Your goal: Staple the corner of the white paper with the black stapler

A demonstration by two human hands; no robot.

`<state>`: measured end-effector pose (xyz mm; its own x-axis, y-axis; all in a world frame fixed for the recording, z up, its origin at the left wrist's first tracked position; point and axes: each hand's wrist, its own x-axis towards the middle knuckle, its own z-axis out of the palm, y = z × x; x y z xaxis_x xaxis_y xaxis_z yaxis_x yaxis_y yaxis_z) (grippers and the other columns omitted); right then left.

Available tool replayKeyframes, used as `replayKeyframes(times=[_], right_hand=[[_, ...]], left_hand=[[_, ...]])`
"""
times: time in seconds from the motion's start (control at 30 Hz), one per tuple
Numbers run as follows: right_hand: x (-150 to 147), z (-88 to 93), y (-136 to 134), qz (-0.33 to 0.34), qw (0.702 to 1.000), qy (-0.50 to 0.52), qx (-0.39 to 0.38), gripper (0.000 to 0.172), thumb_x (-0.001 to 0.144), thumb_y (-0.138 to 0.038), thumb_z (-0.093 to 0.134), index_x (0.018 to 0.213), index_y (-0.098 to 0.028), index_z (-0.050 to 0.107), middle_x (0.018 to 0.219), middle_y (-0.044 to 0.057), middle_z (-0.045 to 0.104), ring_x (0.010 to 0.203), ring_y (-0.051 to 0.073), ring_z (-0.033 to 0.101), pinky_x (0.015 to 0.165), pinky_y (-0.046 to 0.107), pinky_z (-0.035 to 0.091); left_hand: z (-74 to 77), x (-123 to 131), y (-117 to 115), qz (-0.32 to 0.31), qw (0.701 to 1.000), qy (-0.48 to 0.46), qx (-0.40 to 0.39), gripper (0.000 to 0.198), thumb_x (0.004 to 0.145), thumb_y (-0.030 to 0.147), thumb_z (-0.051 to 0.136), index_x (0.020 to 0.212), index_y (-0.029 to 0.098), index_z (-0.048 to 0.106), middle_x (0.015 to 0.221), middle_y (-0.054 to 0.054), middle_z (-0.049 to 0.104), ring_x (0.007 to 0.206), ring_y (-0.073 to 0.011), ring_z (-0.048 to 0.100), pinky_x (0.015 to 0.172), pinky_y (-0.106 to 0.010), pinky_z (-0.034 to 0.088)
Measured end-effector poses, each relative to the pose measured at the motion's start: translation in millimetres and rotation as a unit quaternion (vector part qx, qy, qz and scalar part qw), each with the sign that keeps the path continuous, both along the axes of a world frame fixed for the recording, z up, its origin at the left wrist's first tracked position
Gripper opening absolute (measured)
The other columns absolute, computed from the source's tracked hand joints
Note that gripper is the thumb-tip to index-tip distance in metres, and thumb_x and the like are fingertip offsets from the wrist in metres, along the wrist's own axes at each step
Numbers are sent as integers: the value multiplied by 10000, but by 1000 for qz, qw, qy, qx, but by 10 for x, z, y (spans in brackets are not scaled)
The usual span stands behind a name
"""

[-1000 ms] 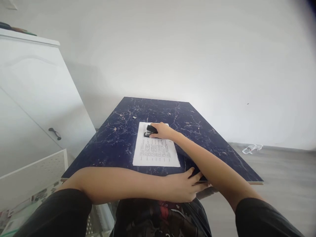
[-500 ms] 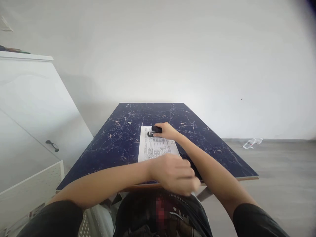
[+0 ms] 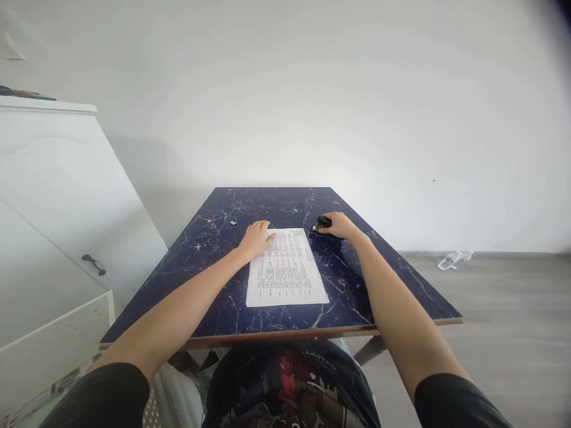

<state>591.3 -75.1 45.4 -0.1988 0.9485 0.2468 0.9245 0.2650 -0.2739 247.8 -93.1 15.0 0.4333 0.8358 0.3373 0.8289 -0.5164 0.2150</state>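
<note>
A printed white sheet of paper lies in the middle of a dark blue marbled table. My left hand rests flat on the sheet's far left corner, fingers stretched out. My right hand is closed over a small black stapler, which sits on the table just to the right of the sheet's far edge. A tiny pale object lies on the table left of my left hand.
A white cabinet with a dark handle stands to the left of the table. A white perforated panel is at the lower left. A clear plastic bottle lies on the grey floor by the wall at right.
My right hand has carried the stapler off the sheet's top corner to the table at right. My left hand has moved from the near table edge up onto the sheet's far left corner.
</note>
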Motion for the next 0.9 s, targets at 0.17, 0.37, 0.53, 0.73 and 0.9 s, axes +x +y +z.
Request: replayKeyframes(times=[0.17,0.37,0.53,0.73,0.9], right_hand=[[-29,-86,44,-5,1000,2,-14,367,774,-353,839,1098,-193,769,1067,106,780,972,279,713,805,331,504],[-17,-104,62,-1,1000,3,-14,387,785,-359,821,1132,-197,766,1102,107,780,1003,290,714,837,343,515],[-29,-66,44,62,998,5,-25,377,814,-445,777,1102,-201,768,1102,92,780,962,284,709,807,341,514],[-58,-45,22,103,994,14,-18,308,799,-445,754,981,-197,766,938,56,768,828,235,675,737,318,462],[-72,-25,4,118,993,19,-26,306,793,-457,743,949,-195,761,893,45,752,798,216,650,715,307,430]], left_hand=[[-79,96,-92,-19,998,31,-53,571,1065,460,412,1546,152,398,1650,-214,373,1551,-380,288,1222,-647,227],[-38,78,-130,-19,996,42,-78,555,1056,485,425,1543,219,443,1594,-207,433,1495,-412,358,1179,-709,246],[-68,60,-85,-41,999,15,-24,491,1002,439,535,1439,214,547,1407,-188,506,1324,-384,503,1095,-599,410],[-118,41,-28,-88,995,-40,31,416,940,321,648,1341,229,593,1283,-131,501,1219,-340,549,1068,-555,447],[-121,21,4,-105,988,-108,30,318,926,166,623,1237,227,617,1196,-88,520,1165,-290,576,1032,-504,484]])
